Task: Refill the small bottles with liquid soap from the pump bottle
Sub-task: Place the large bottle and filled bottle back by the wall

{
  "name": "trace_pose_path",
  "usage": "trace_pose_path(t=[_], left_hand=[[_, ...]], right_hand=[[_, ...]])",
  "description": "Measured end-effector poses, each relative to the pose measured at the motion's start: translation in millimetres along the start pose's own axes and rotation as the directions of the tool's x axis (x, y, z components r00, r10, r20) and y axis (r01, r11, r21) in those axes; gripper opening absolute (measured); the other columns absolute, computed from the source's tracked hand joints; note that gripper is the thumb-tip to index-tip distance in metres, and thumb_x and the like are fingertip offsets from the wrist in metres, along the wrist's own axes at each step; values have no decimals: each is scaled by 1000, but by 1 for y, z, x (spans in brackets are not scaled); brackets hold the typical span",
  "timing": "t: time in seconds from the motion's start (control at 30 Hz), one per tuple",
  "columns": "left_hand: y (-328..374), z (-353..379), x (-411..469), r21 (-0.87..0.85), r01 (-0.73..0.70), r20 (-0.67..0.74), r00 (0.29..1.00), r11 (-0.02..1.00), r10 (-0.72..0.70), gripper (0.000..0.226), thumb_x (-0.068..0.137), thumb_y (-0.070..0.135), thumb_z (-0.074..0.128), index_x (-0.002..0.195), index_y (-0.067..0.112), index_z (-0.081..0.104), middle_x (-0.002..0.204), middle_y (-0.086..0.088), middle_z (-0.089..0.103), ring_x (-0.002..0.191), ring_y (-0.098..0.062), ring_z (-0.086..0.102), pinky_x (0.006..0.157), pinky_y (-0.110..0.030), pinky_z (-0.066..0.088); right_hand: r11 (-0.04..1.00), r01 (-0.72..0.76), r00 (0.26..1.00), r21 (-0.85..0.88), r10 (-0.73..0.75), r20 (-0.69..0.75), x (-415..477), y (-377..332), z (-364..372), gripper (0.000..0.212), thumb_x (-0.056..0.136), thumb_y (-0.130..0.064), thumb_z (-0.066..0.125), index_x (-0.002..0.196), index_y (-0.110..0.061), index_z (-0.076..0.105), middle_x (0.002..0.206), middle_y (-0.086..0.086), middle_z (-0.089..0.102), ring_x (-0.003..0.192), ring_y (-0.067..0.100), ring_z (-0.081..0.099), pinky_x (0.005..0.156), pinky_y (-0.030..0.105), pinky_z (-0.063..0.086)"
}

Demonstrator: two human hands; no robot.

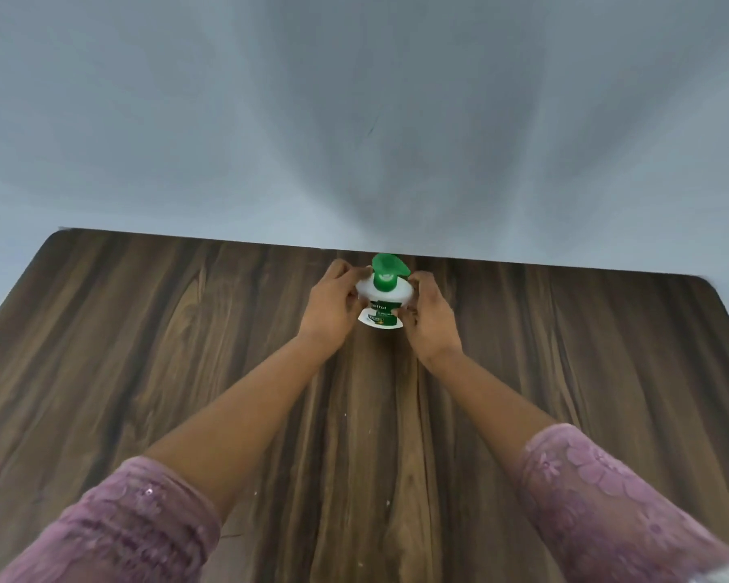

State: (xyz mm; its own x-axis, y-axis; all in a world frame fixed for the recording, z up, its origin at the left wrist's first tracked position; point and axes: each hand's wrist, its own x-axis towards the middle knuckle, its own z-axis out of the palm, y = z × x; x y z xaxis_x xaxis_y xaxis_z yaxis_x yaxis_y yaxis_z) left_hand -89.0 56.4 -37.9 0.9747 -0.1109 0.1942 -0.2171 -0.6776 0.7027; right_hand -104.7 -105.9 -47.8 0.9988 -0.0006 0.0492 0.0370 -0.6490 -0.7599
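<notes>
A white pump bottle with a green pump head and a green label stands upright near the far edge of the wooden table. My left hand grips its left side with curled fingers. My right hand grips its right side the same way. Both arms reach straight forward from pink lace sleeves. No small bottles are in view.
A plain grey-white wall rises right behind the table's far edge. The table's rounded corners show at far left and far right.
</notes>
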Motion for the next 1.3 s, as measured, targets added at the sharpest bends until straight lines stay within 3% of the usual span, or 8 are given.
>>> trace_pose_path(t=[0.23, 0.43, 0.5, 0.63, 0.77, 1.07, 1.17, 1.3], left_hand=[[-10, 13, 55, -57, 41, -53, 998, 998, -44, 43, 83, -3, 61, 124, 12, 60, 110, -1, 48, 80, -15, 59, 84, -11, 43], [-15, 23, 78, -118, 44, -101, 993, 992, -56, 46, 84, -6, 61, 126, 13, 59, 100, 1, 46, 88, -14, 57, 92, -14, 45], [-16, 25, 84, -142, 40, -128, 990, 989, -59, 40, 81, -6, 63, 119, 9, 61, 103, -3, 52, 90, -17, 60, 88, -18, 50], [-15, 27, 92, -137, 35, -154, 987, 990, -56, 28, 80, -3, 66, 105, 6, 57, 108, -5, 57, 88, -16, 60, 74, -9, 47], [-15, 30, 99, -138, 22, -150, 988, 990, -43, 24, 78, -2, 67, 99, 4, 56, 104, -5, 56, 83, -19, 61, 76, -20, 53], [-15, 32, 97, -119, -13, -91, 996, 993, 2, 27, 79, 0, 66, 101, 5, 50, 108, -5, 47, 85, -22, 60, 74, -21, 53], [-14, 28, 94, -73, -2, -53, 999, 997, -2, 41, 77, 5, 71, 110, 7, 48, 118, -7, 44, 90, -26, 61, 72, -30, 56], [-17, 21, 73, -51, 63, 12, 998, 997, -63, 60, 76, 7, 74, 126, 10, 41, 129, -7, 38, 99, -25, 58, 83, -38, 55]], right_hand=[[998, -26, 998, -49, 22, -66, 61, 6, 5, 29, 86, -2, 59, 109, -8, 43, 107, 10, 57, 90, 28, 60, 74, 36, 52], [999, -33, 994, -24, 31, -101, 91, 16, 10, 30, 87, -4, 61, 109, -11, 42, 110, 9, 58, 90, 28, 64, 78, 42, 55], [999, -39, 993, -18, 37, -108, 96, 18, 11, 31, 88, -5, 61, 109, -11, 40, 109, 10, 58, 90, 28, 65, 78, 42, 56], [1000, -21, 990, -15, 19, -142, 103, 22, 14, 30, 89, -6, 61, 107, -11, 38, 106, 11, 58, 88, 28, 64, 76, 44, 55], [1000, -3, 985, -18, -1, -174, 105, 24, 12, 27, 90, -6, 59, 110, -7, 40, 110, 12, 57, 92, 28, 63, 78, 41, 55], [1000, -8, 987, 17, 10, -159, 103, 24, 9, 33, 87, -1, 60, 114, -6, 41, 115, 13, 55, 99, 29, 62, 83, 42, 55], [996, -59, 989, 68, 67, -131, 95, 20, 9, 48, 85, 2, 63, 123, -7, 36, 123, 10, 52, 105, 28, 60, 89, 43, 53], [969, -174, 974, 174, 195, -116, 66, 18, 4, 57, 85, 2, 64, 132, -8, 33, 125, 7, 48, 110, 22, 55, 95, 35, 49]])
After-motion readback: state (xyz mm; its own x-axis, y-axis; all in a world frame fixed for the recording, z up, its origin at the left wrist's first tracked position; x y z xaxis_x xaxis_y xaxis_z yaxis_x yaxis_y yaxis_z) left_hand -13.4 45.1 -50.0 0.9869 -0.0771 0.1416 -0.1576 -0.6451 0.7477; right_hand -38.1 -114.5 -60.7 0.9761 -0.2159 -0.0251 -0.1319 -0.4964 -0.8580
